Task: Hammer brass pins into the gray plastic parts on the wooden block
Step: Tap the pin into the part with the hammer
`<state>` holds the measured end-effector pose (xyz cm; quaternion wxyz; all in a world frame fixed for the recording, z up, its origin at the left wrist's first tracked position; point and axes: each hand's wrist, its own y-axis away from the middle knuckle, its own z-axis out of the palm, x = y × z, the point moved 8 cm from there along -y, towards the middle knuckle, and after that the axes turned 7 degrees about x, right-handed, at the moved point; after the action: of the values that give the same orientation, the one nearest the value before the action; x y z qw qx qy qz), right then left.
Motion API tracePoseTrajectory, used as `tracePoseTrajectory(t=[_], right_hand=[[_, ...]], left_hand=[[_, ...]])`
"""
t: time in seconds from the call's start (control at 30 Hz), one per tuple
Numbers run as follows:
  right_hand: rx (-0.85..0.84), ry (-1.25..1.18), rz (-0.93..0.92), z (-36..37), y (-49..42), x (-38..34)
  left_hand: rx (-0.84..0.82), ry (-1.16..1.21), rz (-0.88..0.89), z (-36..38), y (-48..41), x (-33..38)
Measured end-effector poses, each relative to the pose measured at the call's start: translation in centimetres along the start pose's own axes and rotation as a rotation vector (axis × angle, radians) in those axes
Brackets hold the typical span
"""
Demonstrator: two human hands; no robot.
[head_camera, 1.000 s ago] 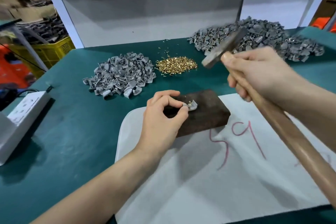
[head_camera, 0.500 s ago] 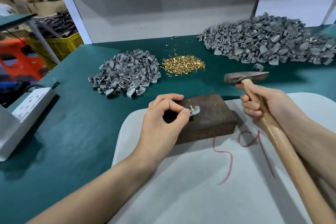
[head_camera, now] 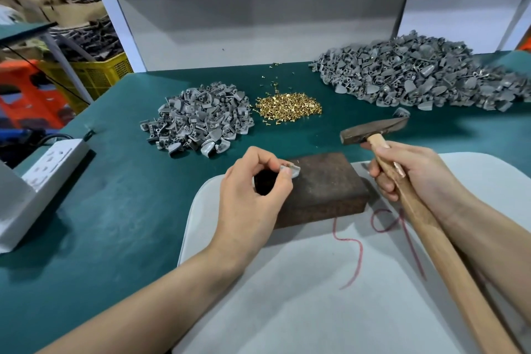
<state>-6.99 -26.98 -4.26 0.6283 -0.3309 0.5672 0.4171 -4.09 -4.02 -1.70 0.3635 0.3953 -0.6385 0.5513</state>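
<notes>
Well, at the left edge of the green desk (head_camera: pixel 115 224) lies a white power strip (head_camera: pixel 54 164). Toward the middle, nearer the far edge, sits a small heap of gray parts (head_camera: pixel 198 118). In front of it the left hand (head_camera: pixel 253 192) has thumb and forefinger curled together, pinching one gray plastic part (head_camera: pixel 293 172) on the near-left end of the wooden block (head_camera: pixel 324 187) (a glint of brass shows at the part's top). Beyond the block, a loose pile of brass pins (head_camera: pixel 287 109) lies just beside the small heap. The block rests on the far edge of a white sheet (head_camera: pixel 287 296) marked in red. To its right, the right hand (head_camera: pixel 411 178) grips the hammer (head_camera: pixel 373 131) by its wooden handle, with the head level past the block's far right corner and apart from the part. A large heap of gray parts (head_camera: pixel 416 77) fills the far right corner.
</notes>
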Motion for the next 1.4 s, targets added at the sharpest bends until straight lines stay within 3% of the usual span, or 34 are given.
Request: tracePoseTrajectory(t=[0.13, 0.23, 0.37, 0.5, 0.7, 0.87, 1.0, 1.17, 1.4], right_hand=[[-0.025, 0.191, -0.024, 0.3, 1.1, -1.4], [-0.087, 0.463, -0.119, 1.1, 3.1, -5.0], [-0.273, 0.826, -0.288, 5.8, 7.0, -9.0], [-0.230, 1.094, -0.471, 8.8, 8.2, -10.5], [-0.140, 1.176, -0.328, 8.5, 7.2, -7.8], [-0.091, 1.066, -0.404, 8.2, 7.4, -9.4], [-0.153, 0.989, -0.317, 8.7, 7.4, -7.9], [-0.071, 0.905, -0.368, 7.0, 7.1, -9.8], [-0.167, 1.188, -0.483, 8.5, 7.6, -9.7]], left_hand=[[-0.070, -0.074, 0.048, 0.6, 0.1, 0.2], [-0.080, -0.138, 0.101, 0.6, 0.1, 0.5], [0.018, -0.183, 0.137, -0.1, 0.0, 1.2], [0.137, -0.376, 0.256, -0.7, 0.3, 2.3], [0.084, -0.438, 0.248, -0.4, 0.2, 2.5], [0.084, -0.432, 0.244, -0.3, 0.1, 2.4], [0.107, -0.411, 0.205, -0.6, 0.1, 2.0], [0.045, -0.356, 0.133, -0.2, -0.1, 1.1], [0.001, -0.330, 0.057, 0.1, -0.2, 0.3]])
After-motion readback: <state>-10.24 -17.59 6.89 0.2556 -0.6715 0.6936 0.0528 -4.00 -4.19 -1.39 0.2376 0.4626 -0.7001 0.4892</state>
